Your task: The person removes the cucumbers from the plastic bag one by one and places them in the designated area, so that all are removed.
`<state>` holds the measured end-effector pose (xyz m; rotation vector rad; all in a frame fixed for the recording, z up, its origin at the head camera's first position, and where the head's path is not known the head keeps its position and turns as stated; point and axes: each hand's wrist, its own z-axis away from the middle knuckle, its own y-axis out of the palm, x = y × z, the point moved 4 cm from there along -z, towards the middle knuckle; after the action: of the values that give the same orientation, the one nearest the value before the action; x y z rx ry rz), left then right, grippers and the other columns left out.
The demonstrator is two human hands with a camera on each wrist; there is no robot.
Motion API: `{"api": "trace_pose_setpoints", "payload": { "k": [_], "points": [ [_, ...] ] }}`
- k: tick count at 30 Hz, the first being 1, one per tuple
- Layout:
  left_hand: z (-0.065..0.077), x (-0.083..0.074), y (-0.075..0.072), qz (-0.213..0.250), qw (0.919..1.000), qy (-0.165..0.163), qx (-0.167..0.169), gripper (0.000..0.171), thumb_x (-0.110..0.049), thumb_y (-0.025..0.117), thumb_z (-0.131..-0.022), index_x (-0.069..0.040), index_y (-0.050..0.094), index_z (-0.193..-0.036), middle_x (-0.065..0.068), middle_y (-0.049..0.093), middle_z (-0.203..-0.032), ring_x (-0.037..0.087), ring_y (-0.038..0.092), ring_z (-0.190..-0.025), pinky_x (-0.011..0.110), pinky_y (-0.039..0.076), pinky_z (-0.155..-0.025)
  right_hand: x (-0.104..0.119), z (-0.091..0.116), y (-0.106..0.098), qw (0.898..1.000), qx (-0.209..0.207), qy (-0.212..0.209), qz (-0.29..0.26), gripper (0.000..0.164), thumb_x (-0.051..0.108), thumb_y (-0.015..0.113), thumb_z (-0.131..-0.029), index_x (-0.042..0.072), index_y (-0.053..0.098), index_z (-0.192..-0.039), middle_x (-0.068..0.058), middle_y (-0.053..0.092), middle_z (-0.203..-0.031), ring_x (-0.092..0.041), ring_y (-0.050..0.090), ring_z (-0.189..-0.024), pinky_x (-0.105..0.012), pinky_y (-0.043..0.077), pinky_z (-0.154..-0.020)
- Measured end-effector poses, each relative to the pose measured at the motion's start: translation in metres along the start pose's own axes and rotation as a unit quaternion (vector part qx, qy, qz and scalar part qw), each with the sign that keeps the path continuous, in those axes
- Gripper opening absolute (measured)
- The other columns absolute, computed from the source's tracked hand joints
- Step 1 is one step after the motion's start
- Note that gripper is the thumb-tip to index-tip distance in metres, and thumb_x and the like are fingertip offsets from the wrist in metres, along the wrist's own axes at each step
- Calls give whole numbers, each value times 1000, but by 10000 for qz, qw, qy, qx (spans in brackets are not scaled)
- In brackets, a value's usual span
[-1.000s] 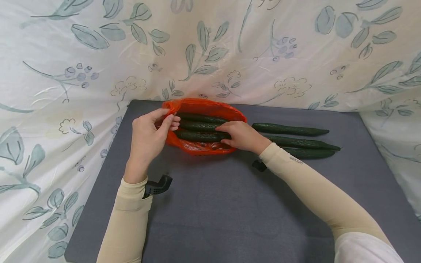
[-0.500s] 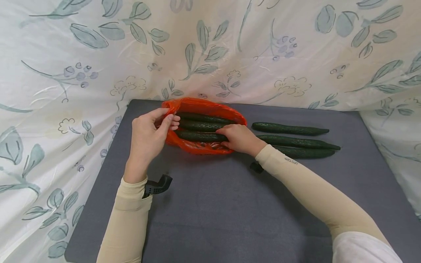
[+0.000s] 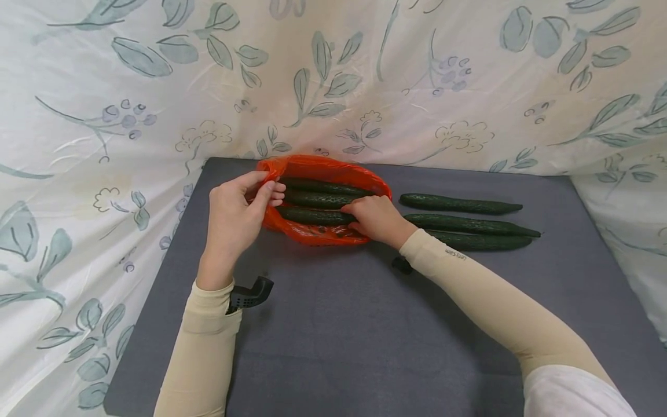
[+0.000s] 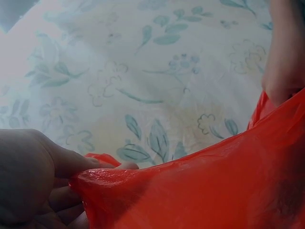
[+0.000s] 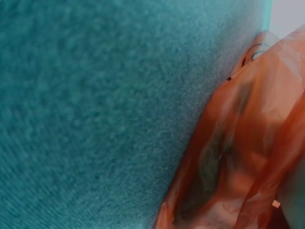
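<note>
In the head view, an orange-red plastic bag (image 3: 312, 236) lies with its mouth open toward me. My left hand (image 3: 237, 214) pinches the bag's left rim between thumb and fingers; the left wrist view shows its fingers (image 4: 71, 164) at the gathered red film. Inside the bag lie three long dark green cucumbers side by side: a back one (image 3: 318, 186), a middle one (image 3: 312, 200) and a front one (image 3: 312, 216). My right hand (image 3: 379, 219) reaches over the bag's right rim, its curled fingers and thumb gripping the front cucumber, whose right end is hidden.
Three more cucumbers lie right of the bag: a back one (image 3: 461, 204), a middle one (image 3: 479, 225) and a front one (image 3: 479, 241) beneath my right forearm. The grey table (image 3: 333, 324) meets a leaf-patterned cloth (image 3: 406, 116) behind and at both sides.
My right hand has shifted slightly left and down at the bag's right rim, exposing more of the cucumbers outside. The left hand has kept its pinch on the rim.
</note>
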<state>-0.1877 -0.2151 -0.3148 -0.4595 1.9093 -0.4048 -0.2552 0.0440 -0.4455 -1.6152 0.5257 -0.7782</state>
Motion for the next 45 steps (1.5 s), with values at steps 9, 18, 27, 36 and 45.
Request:
{"api": "trace_pose_setpoints", "payload": {
  "k": [9, 18, 27, 36, 45],
  "points": [
    [0, 1, 0, -9, 10000, 13, -1, 21, -6, 71, -106, 5, 77, -123, 10, 81, -100, 18, 80, -82, 20, 63, -78, 3, -2, -1, 9995, -12, 129, 294, 38, 14, 84, -96, 14, 78, -134, -7, 80, -112, -30, 76, -89, -50, 64, -61],
    [1, 0, -1, 12, 10000, 44, -66, 20, -4, 71, -106, 5, 78, -122, 10, 81, -99, 17, 80, -80, 19, 63, -75, 6, -2, -1, 9996, -3, 235, 156, 36, 9, 81, -97, 14, 78, -133, -6, 79, -107, -31, 75, -91, -51, 65, -66],
    [1, 0, -2, 24, 9999, 69, -82, 20, -4, 71, -105, 6, 78, -122, 10, 81, -98, 18, 80, -80, 19, 63, -76, 10, 0, -7, 9996, -225, 163, 92, 42, 8, 79, -99, 10, 74, -141, -10, 80, -113, -32, 76, -91, -49, 66, -73],
    [1, 1, -2, 43, 10000, 9, -71, 22, -5, 72, -106, 6, 77, -123, 10, 81, -100, 18, 80, -81, 20, 63, -77, 12, 1, -20, 9988, -456, 146, -82, 44, 5, 77, -99, 9, 72, -143, -11, 78, -124, -29, 73, -81, -43, 64, -64],
    [1, 1, -2, 24, 10000, 39, -81, 22, -6, 72, -105, 6, 77, -124, 10, 81, -100, 18, 80, -81, 20, 63, -78, 14, 5, -28, 9976, -636, 179, -227, 44, 5, 78, -99, 9, 73, -143, -10, 77, -128, -31, 75, -91, -46, 65, -70]
  ]
}}
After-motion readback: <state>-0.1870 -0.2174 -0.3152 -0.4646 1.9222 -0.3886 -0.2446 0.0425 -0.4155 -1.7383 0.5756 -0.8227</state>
